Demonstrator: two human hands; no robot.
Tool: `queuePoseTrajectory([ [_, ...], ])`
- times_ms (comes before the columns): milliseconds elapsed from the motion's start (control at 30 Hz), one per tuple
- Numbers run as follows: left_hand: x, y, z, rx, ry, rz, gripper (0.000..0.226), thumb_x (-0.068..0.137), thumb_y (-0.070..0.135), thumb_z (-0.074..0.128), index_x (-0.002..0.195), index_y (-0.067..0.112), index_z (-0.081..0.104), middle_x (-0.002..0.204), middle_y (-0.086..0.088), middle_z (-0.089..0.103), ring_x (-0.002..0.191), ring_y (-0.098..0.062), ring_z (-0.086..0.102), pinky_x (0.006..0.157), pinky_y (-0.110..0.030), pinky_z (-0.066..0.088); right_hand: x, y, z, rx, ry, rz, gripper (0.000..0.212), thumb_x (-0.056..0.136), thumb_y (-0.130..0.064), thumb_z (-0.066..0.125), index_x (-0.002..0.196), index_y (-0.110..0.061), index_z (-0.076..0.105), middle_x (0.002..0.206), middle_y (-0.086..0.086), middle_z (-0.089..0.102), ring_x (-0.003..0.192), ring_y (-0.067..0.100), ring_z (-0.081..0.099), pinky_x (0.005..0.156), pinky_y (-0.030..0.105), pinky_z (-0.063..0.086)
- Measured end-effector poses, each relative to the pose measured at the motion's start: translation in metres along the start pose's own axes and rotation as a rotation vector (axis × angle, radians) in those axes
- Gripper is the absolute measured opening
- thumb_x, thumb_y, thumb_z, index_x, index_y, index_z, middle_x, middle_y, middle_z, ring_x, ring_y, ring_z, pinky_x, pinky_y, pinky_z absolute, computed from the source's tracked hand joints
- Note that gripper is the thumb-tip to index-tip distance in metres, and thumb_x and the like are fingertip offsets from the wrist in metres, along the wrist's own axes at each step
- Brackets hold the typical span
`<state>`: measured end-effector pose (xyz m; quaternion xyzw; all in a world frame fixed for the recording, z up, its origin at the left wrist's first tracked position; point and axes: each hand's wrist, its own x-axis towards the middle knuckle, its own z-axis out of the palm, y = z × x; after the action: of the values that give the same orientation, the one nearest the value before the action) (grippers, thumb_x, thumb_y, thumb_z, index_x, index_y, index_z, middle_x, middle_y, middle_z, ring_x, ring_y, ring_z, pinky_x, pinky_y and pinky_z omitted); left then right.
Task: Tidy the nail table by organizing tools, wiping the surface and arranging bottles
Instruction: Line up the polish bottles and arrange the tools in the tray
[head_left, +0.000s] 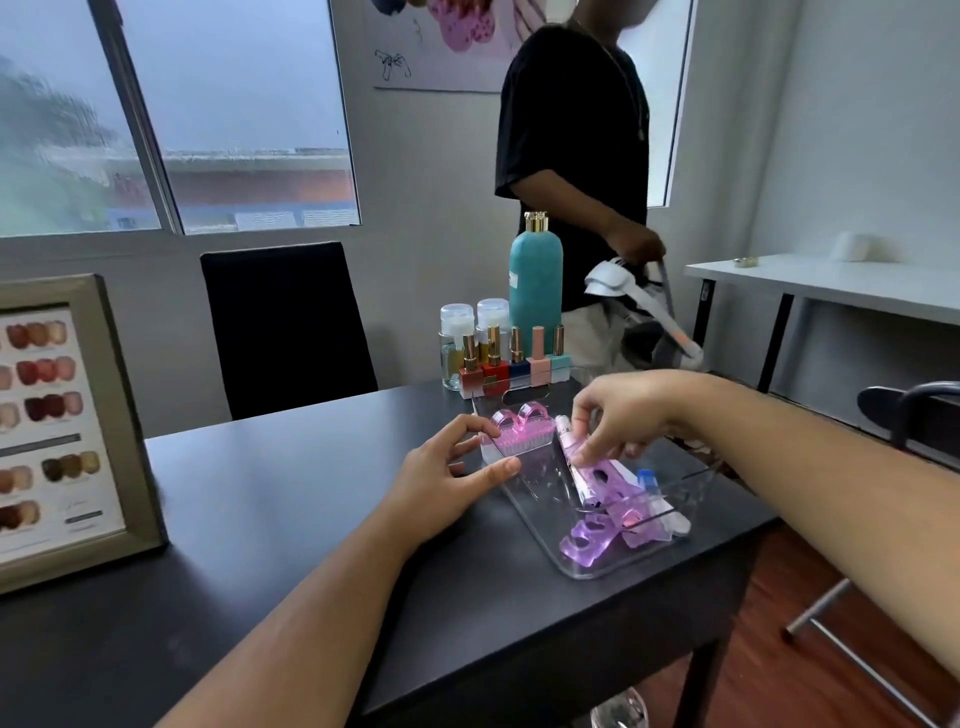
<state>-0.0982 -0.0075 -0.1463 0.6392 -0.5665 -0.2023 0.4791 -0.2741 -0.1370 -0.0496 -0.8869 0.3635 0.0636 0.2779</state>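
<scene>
A clear plastic tray (582, 566) sits on the black table (291, 499) and holds a pink nail brush (511, 441), purple toe separators (597, 540) and a white tube (563, 426). My left hand (447, 478) rests at the tray's left rim, thumb on the edge and fingers by the pink brush. Reaching into the tray, my right hand (618, 421) pinches the upper end of a purple toe separator (602, 475). Behind the tray stand several nail polish bottles (511, 364), two clear pump bottles (457, 332) and a tall teal bottle (536, 280).
A framed nail colour chart (57, 426) leans at the table's left. A black chair (285, 327) stands behind the table. A person in a black shirt (576, 156) stands at the far side holding a white device. A white table (831, 286) is at the right.
</scene>
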Motion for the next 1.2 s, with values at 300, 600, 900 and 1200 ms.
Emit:
queuePoseTrajectory([
  [300, -0.002, 0.0, 0.0, -0.022, 0.003, 0.02, 0.044, 0.06, 0.066, 0.067, 0.097, 0.044, 0.057, 0.125, 0.015, 0.058, 0.122, -0.004, 0.05, 0.102, -0.028, 0.043, 0.031, -0.038, 0.012, 0.064, 0.123, -0.1, 0.01, 0.081, -0.018, 0.073, 0.085, -0.01, 0.066, 0.069, -0.001, 0.066, 0.059, 0.008, 0.06, 0.051, 0.018, 0.048],
  [600, 0.0, -0.002, -0.001, -0.006, -0.011, 0.017, 0.05, 0.057, 0.066, 0.068, 0.101, 0.047, 0.054, 0.126, 0.018, 0.055, 0.121, -0.004, 0.049, 0.099, -0.024, 0.041, 0.02, -0.044, 0.023, -0.203, -0.049, -0.004, 0.039, 0.077, -0.022, 0.077, 0.108, -0.001, 0.065, 0.094, 0.007, 0.073, 0.073, 0.013, 0.069, 0.068, 0.024, 0.057],
  [900, 0.0, -0.002, -0.003, 0.013, -0.035, 0.016, 0.059, 0.051, 0.061, 0.075, 0.103, 0.047, 0.051, 0.118, 0.026, 0.052, 0.121, -0.002, 0.046, 0.093, -0.014, 0.04, 0.012, -0.043, 0.035, -0.388, -0.062, -0.118, 0.043, 0.063, -0.02, 0.086, 0.086, -0.022, 0.05, 0.085, -0.003, 0.058, 0.081, 0.017, 0.055, 0.073, 0.032, 0.05],
  [1200, 0.0, -0.002, -0.004, -0.022, -0.026, 0.01, 0.063, 0.049, 0.057, 0.079, 0.105, 0.04, 0.053, 0.13, 0.013, 0.054, 0.126, -0.008, 0.047, 0.104, -0.028, 0.041, -0.011, -0.037, 0.007, -0.434, -0.146, -0.171, 0.027, 0.075, -0.018, 0.078, 0.097, -0.014, 0.063, 0.093, -0.003, 0.068, 0.085, 0.015, 0.061, 0.084, 0.032, 0.051],
])
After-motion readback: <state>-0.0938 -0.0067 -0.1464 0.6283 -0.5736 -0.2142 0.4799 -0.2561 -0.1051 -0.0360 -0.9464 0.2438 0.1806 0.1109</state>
